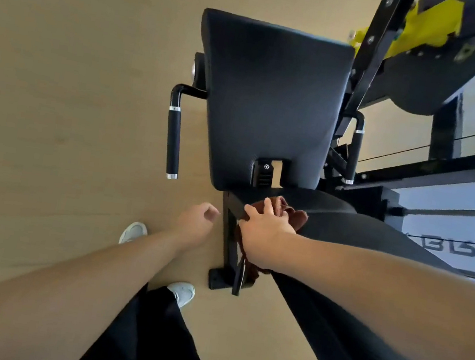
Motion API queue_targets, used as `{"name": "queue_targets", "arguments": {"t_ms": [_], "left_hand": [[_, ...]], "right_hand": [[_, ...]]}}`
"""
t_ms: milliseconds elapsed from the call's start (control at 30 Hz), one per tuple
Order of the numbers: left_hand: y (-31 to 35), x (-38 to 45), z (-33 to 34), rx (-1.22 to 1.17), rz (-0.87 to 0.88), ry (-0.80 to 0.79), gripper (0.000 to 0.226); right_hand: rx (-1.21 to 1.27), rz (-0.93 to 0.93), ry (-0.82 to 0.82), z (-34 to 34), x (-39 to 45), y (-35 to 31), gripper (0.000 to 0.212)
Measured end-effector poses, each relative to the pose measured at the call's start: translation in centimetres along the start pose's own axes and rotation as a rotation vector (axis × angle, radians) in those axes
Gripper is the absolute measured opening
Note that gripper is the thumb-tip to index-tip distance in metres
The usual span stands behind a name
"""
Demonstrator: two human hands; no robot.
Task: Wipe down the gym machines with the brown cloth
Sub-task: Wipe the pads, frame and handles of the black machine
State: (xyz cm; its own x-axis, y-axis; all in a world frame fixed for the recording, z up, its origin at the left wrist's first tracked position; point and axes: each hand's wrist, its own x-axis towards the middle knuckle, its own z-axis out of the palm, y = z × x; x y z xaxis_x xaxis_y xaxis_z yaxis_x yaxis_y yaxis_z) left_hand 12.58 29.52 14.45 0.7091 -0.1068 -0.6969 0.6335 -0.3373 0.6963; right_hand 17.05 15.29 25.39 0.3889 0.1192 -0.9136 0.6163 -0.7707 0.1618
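A black gym machine stands in front of me, with a padded backrest (269, 99) and a seat pad (312, 201) below it. My right hand (263, 229) presses the brown cloth (294, 215) against the front edge of the seat, where the black support post (231, 240) meets it. Part of the cloth hangs down under my wrist beside the post. My left hand (193, 224) hovers just left of the post, fingers loosely curled, holding nothing.
Black grip handles flank the seat, a left handle (174, 137) and a right handle (353, 156). The post's foot plate (220, 279) rests on the tan wooden floor (74, 96). A black frame with a yellow part (428, 26) rises at the upper right. My white shoes (183, 293) stand close to the base.
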Motion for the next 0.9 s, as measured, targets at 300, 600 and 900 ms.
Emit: {"name": "queue_targets", "arguments": {"t_ms": [300, 600, 900], "left_hand": [[-7.4, 3.0, -5.6, -0.052, -0.167, 0.029, 0.025], [-6.2, 3.7, -7.6, 0.012, -0.150, -0.096, 0.031], [7.9, -1.1, -6.1, 0.161, 0.117, -0.234, 0.040]], "right_hand": [[-0.077, -0.008, 0.024, -1.1, 14.3, -1.1, 0.059], [-0.077, 0.087, -0.119, -2.2, 12.3, -2.5, 0.064], [-0.153, -0.095, -0.143, -3.9, -7.0, -1.1, 0.045]]}}
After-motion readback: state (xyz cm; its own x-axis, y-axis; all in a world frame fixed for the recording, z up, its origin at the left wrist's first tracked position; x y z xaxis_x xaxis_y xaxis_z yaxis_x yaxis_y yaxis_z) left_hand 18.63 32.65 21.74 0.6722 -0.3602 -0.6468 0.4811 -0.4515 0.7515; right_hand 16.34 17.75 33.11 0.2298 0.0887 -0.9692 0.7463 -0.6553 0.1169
